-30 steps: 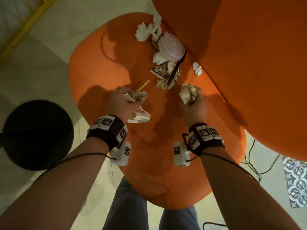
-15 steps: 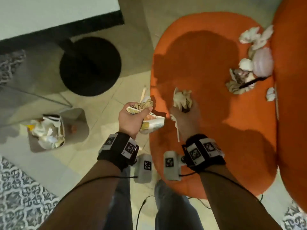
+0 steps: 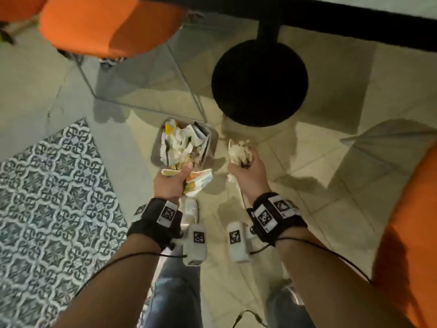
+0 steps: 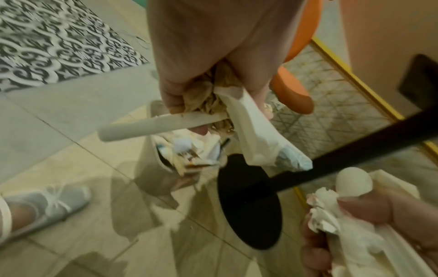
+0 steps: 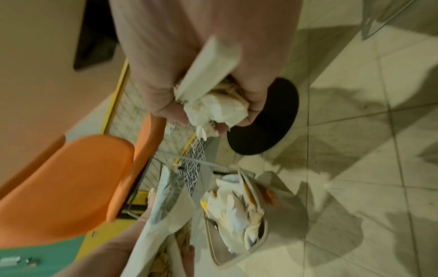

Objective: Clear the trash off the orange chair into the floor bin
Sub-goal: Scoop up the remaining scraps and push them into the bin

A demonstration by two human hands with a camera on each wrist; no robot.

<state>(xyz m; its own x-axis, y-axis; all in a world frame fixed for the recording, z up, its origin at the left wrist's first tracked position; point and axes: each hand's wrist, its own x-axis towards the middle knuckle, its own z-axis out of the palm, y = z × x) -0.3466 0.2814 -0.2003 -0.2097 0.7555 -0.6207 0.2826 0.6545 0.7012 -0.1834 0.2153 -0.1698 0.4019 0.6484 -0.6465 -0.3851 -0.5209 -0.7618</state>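
Black round pedestal table base (image 3: 259, 82) on beige floor tiles (image 3: 390, 95) | blue-white patterned rug (image 3: 47, 197) at left | second orange chair (image 3: 106, 24) beyond.

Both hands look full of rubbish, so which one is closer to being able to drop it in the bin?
The left hand. It holds its wrapper bundle at the near rim of the bin, while the right hand grips crumpled paper over bare floor beside it.

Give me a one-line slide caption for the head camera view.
Both hands hold trash at the full bin: left hand wrappers, right hand crumpled paper.

Orange chair (image 3: 411, 233) cut off (right edge).
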